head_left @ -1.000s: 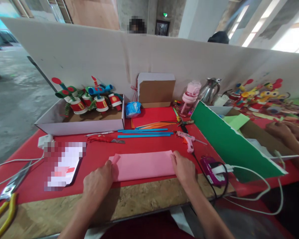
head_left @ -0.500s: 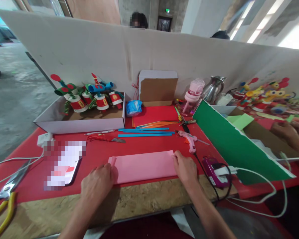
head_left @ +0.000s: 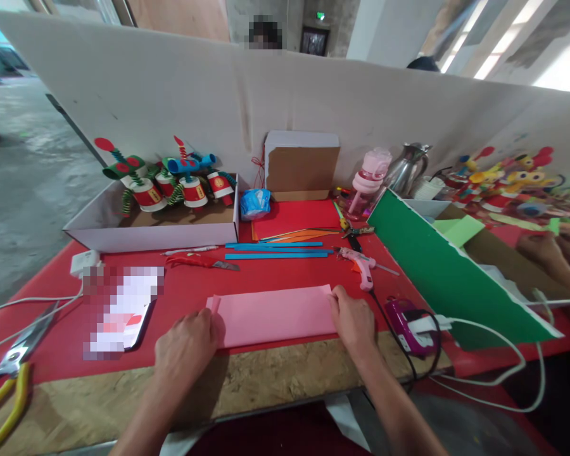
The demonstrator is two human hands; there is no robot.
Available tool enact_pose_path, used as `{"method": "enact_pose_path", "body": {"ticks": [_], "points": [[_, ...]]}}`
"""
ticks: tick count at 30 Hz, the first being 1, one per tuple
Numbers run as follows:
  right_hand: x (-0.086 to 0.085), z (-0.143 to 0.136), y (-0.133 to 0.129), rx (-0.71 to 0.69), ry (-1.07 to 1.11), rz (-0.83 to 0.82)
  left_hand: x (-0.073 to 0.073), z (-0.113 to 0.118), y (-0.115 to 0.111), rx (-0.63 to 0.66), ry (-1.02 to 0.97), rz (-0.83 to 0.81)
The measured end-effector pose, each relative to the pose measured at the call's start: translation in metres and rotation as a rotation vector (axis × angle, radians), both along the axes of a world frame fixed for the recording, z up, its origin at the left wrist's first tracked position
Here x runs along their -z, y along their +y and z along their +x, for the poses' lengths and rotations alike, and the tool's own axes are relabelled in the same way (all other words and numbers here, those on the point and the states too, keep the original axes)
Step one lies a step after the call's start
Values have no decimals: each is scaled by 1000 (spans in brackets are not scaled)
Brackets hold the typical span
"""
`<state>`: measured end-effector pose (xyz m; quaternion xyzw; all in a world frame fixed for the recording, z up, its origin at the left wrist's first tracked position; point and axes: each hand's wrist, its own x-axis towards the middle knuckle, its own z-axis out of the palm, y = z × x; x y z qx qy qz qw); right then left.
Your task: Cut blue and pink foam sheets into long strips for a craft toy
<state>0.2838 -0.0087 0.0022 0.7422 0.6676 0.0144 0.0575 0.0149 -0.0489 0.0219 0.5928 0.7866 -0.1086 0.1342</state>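
Observation:
A folded sheet of pink paper [head_left: 275, 318] lies across the front of the red-covered table. My left hand [head_left: 187, 342] is closed on its left end, where a small flap is bent over. At the right end, my right hand [head_left: 355, 316] pinches the edge between thumb and fingers. Behind the paper lie blue paper strips [head_left: 278, 251] and a red-handled utility knife [head_left: 199, 261]. A pink glue gun [head_left: 363, 269] rests just beyond my right hand. The undersides of both hands are hidden.
Yellow-handled scissors [head_left: 16, 367] and a phone [head_left: 126, 313] lie on the left. A white box [head_left: 152, 237] holds paper-cup figures. On the right stand a green-sided box [head_left: 446, 272] and a purple device [head_left: 411, 326] with cables. A co-worker's hands [head_left: 546, 250] are farther right.
Both of my hands keep their grip on the pink paper with almost no movement. The view has shifted very slightly. At the right, the co-worker's hands have moved a little.

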Motion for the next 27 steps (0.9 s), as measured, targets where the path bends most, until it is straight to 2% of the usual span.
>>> {"method": "enact_pose_path", "body": {"ticks": [13,27], "points": [[0,0,1,-18,-58,12,4,0,-6,2,27,113],[-1,-2,0,8,-30,-39,0,-1,-3,-2,34,14]]}}
